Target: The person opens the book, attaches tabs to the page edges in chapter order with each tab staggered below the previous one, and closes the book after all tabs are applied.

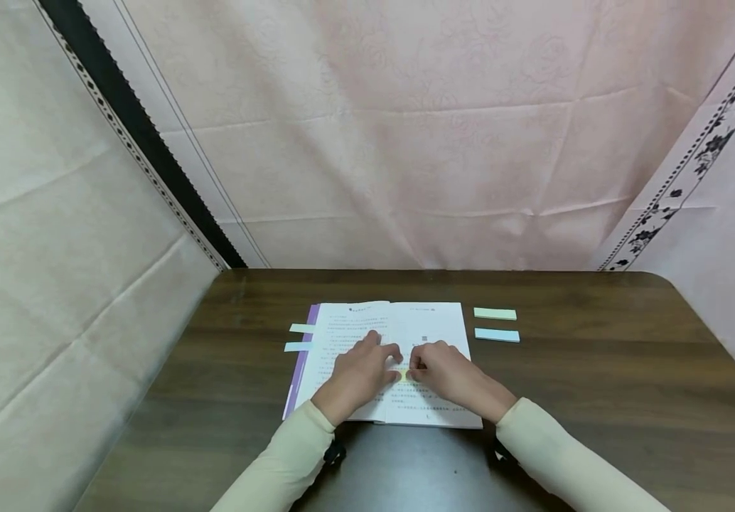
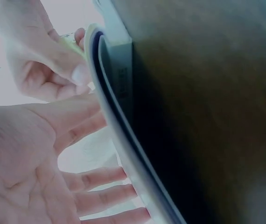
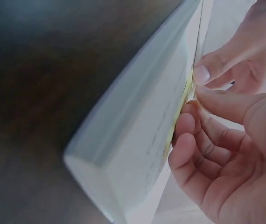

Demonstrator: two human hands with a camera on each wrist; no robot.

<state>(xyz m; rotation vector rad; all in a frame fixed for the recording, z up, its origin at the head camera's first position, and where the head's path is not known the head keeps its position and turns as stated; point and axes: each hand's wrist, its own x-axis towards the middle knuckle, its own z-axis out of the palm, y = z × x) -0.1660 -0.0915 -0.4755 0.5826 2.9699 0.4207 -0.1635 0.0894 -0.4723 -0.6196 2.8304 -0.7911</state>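
Observation:
An open book [image 1: 428, 327] with printed pages and a purple cover edge lies under both hands. My left hand [image 1: 357, 375] rests on it with fingers spread across the left page, its thumb beside a yellow sticky-note strip [image 1: 404, 375] near the centre fold. From the other side my right hand [image 1: 449, 373] pinches an end of the yellow strip between thumb and curled fingers. In the right wrist view, the strip [image 3: 178, 114] runs along the page, with a thin part lifted at the right thumb. The left thumb [image 3: 203, 73] presses close by.
Pale green [image 1: 302, 328] and light blue [image 1: 298, 346] tabs stick out from the book's left edge. A green sticky-note pad [image 1: 495, 313] and a blue one [image 1: 497, 335] lie right of the book on the brown wooden table [image 1: 598, 370]. Light cloth [image 1: 406, 142] hangs behind.

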